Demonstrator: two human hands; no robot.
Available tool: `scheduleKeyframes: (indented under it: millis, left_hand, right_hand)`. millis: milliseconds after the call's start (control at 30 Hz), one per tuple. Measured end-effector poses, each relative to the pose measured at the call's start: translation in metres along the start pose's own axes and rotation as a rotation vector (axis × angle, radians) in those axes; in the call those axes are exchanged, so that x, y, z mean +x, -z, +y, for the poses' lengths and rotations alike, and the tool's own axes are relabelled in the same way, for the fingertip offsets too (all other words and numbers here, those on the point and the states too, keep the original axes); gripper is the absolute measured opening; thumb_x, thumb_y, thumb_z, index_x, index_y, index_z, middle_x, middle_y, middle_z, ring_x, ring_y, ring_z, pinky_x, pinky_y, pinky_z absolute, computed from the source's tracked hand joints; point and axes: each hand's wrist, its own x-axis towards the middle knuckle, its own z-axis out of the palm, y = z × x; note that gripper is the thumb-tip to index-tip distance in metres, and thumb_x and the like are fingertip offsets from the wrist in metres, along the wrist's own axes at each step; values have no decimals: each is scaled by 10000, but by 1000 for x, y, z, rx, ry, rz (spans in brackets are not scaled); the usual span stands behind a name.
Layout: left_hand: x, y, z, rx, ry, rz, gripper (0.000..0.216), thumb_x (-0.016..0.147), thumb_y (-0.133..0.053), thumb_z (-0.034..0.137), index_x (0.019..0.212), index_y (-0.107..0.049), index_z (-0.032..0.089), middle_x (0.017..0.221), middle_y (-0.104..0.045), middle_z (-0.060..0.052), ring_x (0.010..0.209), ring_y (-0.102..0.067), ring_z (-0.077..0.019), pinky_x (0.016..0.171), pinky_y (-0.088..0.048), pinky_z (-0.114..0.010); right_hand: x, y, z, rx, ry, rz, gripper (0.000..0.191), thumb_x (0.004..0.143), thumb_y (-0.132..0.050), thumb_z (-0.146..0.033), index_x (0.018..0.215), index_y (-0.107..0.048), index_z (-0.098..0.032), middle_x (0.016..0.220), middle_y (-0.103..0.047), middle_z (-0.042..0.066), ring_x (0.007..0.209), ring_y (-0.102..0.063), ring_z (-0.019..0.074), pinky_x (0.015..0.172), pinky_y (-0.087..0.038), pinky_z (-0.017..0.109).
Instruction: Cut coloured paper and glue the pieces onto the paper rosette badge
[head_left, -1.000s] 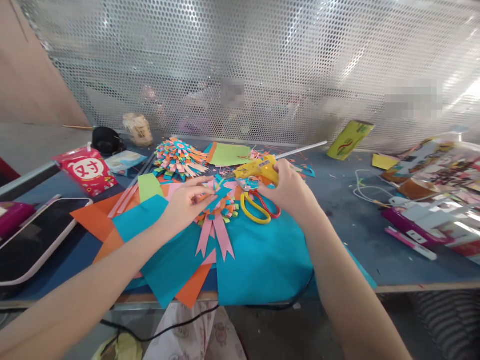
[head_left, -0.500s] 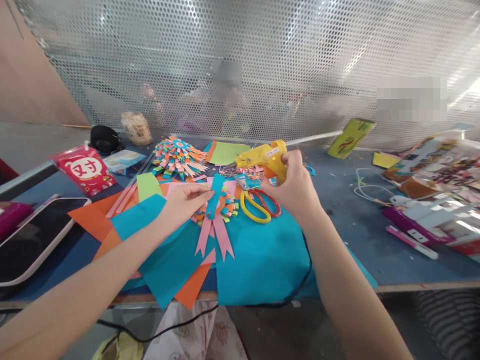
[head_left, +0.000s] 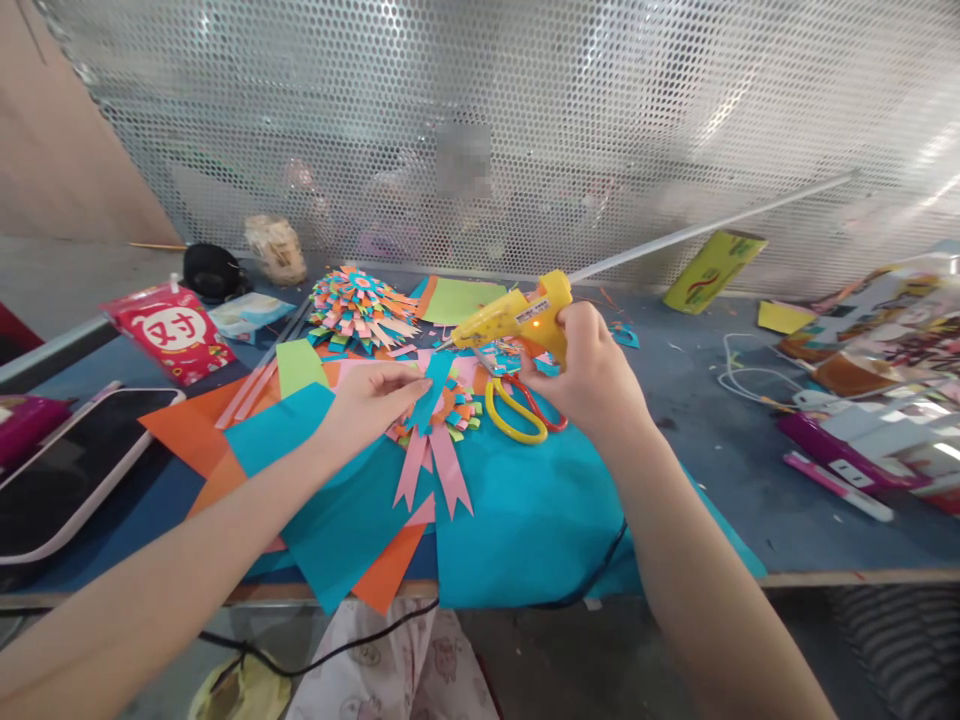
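Note:
My right hand grips a yellow hot glue gun, its small orange light lit and a long glue stick out of its back. The nozzle points left, close to the top of a blue paper strip. My left hand pinches that strip at its left edge. Beneath the strip is a fringed paper flower with pink notched paper tails. Scissors with yellow and red handles lie just right of the flower, below the glue gun.
Blue paper sheets and orange paper cover the table front. A larger fringed paper flower sits behind. At left are a phone and a red packet; at right, a green tube and a pink pen. A black cord hangs in front.
The glue gun has moved slightly left and down, its nozzle nearer the strip's upper end. Its glue stick now shows at a steeper angle, and the orange light has come into view.

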Motion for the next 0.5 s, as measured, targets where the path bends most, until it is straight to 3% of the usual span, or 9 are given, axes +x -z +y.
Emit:
scheduleKeyframes:
  millis: [500]
  left_hand:
    - [3, 2, -8, -53, 22, 81, 168, 680, -662, 347, 698, -691, 182, 468, -530, 32, 425, -452, -89, 424, -356, -218]
  right_hand:
    - [2, 12, 2, -61, -32, -57, 248, 723, -569, -305, 866, -383, -227, 916, -510, 59, 693, -470, 171, 500, -315, 276]
